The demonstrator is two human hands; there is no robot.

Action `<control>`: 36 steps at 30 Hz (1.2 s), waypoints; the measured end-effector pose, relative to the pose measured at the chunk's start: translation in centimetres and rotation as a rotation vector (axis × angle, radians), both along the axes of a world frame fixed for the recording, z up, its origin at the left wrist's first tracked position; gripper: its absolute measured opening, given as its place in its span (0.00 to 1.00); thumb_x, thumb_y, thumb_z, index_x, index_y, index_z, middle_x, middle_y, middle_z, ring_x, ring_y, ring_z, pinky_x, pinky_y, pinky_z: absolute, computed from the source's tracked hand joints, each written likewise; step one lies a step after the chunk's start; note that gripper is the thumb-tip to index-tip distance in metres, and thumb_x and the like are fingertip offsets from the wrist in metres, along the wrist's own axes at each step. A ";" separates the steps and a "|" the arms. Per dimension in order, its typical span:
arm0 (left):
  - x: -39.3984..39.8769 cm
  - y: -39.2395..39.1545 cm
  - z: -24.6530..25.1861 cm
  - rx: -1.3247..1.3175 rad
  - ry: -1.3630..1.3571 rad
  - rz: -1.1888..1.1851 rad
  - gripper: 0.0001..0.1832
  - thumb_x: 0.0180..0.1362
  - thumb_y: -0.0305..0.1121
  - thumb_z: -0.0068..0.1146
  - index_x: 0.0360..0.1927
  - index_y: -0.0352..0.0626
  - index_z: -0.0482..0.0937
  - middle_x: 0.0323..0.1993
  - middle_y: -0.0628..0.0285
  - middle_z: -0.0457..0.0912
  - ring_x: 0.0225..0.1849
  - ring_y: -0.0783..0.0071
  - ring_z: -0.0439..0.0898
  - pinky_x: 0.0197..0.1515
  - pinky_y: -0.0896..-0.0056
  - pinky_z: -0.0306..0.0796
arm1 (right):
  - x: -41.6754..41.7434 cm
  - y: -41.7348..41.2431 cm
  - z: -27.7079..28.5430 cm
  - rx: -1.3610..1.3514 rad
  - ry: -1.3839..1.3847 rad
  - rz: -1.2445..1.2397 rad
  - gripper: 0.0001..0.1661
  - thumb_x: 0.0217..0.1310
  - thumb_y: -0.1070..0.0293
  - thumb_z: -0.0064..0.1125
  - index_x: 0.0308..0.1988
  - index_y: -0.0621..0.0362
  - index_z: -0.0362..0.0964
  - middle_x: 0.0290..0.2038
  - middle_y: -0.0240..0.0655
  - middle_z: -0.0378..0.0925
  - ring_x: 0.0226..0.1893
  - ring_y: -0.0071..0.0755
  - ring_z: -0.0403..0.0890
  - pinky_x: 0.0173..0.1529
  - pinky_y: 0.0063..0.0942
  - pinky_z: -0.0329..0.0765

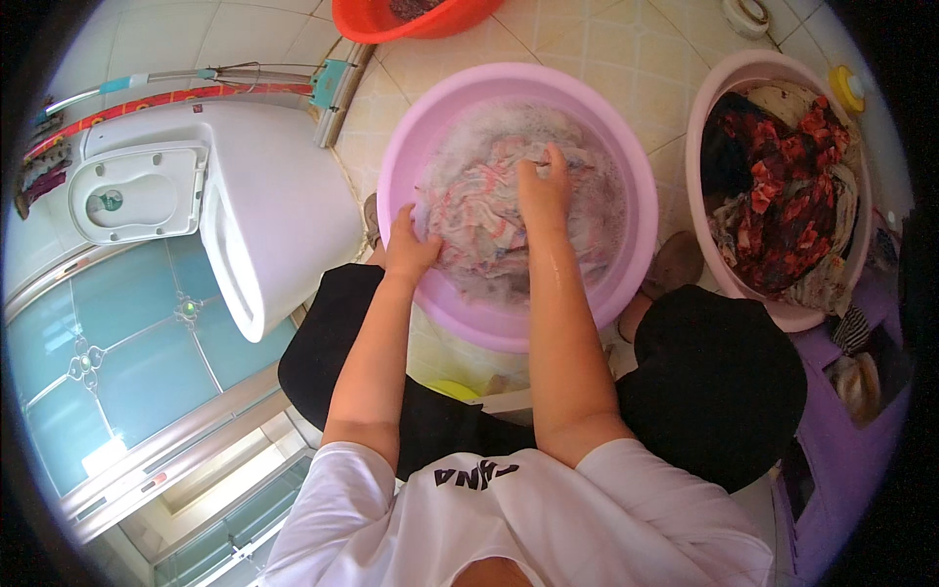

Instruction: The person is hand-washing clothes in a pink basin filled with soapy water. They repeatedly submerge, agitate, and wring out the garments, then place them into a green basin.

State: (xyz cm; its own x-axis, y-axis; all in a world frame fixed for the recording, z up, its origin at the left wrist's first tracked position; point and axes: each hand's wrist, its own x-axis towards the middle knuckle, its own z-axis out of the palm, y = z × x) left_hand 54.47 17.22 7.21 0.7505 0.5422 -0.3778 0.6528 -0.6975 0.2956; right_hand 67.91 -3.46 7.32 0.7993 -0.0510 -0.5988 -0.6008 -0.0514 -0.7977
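Observation:
A pink plastic basin (519, 75) stands on the floor before me, with foamy water and a soaked, pale patterned cloth (477, 209) in it. My left hand (411, 246) is at the basin's left side, fingers apart, its fingertips by the inner wall and the cloth's edge. Over the middle of the cloth is my right hand (544, 187), thumb and fingers curved around a small gap; whether they pinch any fabric I cannot tell. Suds (513, 117) lie around the cloth, most thickly along the far side.
At the right, a second pink basin (693, 169) holds a red-flowered dark cloth (792, 198) and other laundry. A red basin (440, 26) is at the top. To the left are a white toilet (286, 176) and a mop (334, 84). Purple plastic furniture (829, 440) stands lower right.

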 end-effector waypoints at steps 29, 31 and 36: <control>5.4 -7.9 12.2 -0.353 -0.457 -0.241 0.31 0.39 0.21 0.61 0.53 0.45 0.76 0.43 0.55 0.80 0.41 0.60 0.80 0.46 0.64 0.73 | -1.7 1.4 -2.0 0.703 0.378 -0.054 0.39 0.56 0.38 0.54 0.58 0.54 0.66 0.57 0.46 0.65 0.55 0.51 0.70 0.52 0.47 0.73; 4.8 -9.5 15.3 -0.177 -0.464 -0.453 0.32 0.34 0.23 0.63 0.51 0.45 0.77 0.40 0.54 0.79 0.37 0.58 0.79 0.41 0.62 0.72 | -1.5 0.5 1.3 1.196 0.655 -0.034 0.37 0.56 0.39 0.55 0.54 0.56 0.68 0.51 0.45 0.70 0.51 0.45 0.73 0.49 0.44 0.74; 3.1 -15.0 18.0 0.201 -0.457 -0.692 0.35 0.24 0.32 0.72 0.46 0.47 0.79 0.33 0.52 0.76 0.33 0.53 0.75 0.35 0.58 0.69 | -2.9 -0.1 5.4 1.716 0.715 0.041 0.30 0.55 0.44 0.56 0.47 0.56 0.67 0.45 0.42 0.69 0.46 0.42 0.73 0.46 0.40 0.74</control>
